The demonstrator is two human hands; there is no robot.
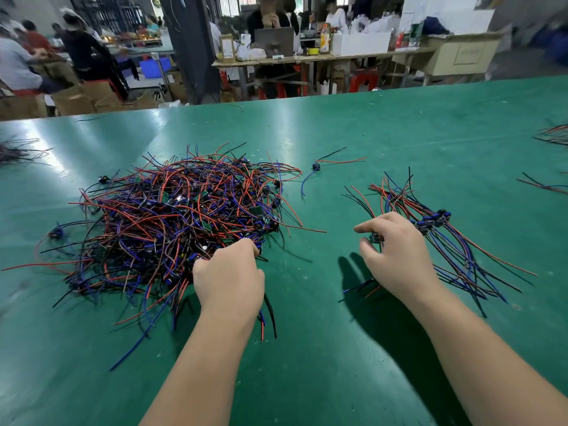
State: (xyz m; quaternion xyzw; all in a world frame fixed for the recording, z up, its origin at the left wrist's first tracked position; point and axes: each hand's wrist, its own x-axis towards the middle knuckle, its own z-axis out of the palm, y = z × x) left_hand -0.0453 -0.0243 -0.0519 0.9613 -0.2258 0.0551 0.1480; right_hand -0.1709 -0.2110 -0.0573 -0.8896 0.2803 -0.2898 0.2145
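A big tangled pile of red, blue and black wired parts [178, 216] lies on the green table [384, 124] at the left. My left hand [229, 278] reaches into the pile's near right edge, fingers curled down among the wires; what they hold is hidden. To the right, a sorted bundle of wired parts [442, 238] lies with its wires roughly parallel. My right hand [396, 256] hovers at that bundle's left side and pinches one small wired part [374, 238], whose wires trail back under the wrist.
A single wired part [316, 166] lies alone between pile and bundle. More wire heaps sit at the far left edge [18, 152] and far right edge [553, 136]. Beyond the table, people work at benches with boxes and a laptop.
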